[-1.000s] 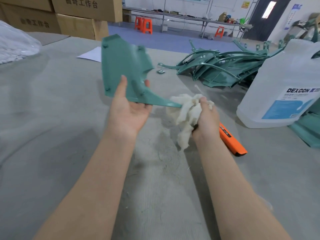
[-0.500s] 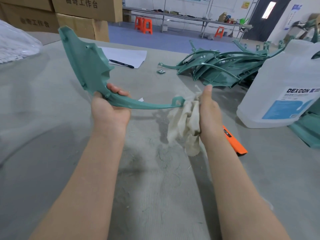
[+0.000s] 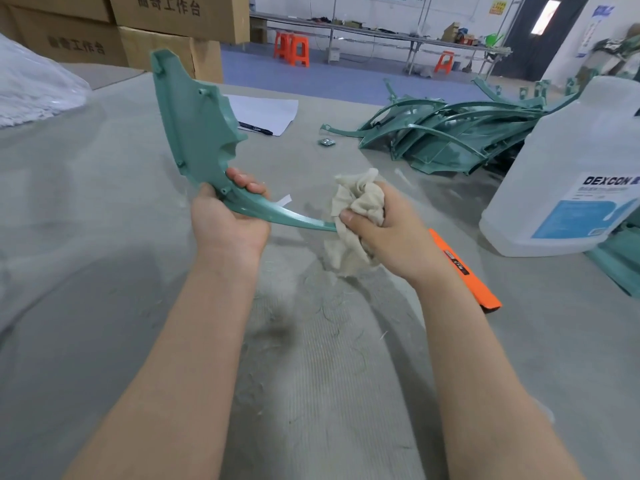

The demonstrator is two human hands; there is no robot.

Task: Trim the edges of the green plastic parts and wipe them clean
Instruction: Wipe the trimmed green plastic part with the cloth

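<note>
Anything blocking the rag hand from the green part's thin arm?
Nothing visible. The right hand grips the rag around the thin end of the green part; the left hand holds it where the arm widens.

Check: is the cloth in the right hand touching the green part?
Touching. The head view shows the thin end of the green part running straight into the cloth bunched in the right hand, no gap.
</note>
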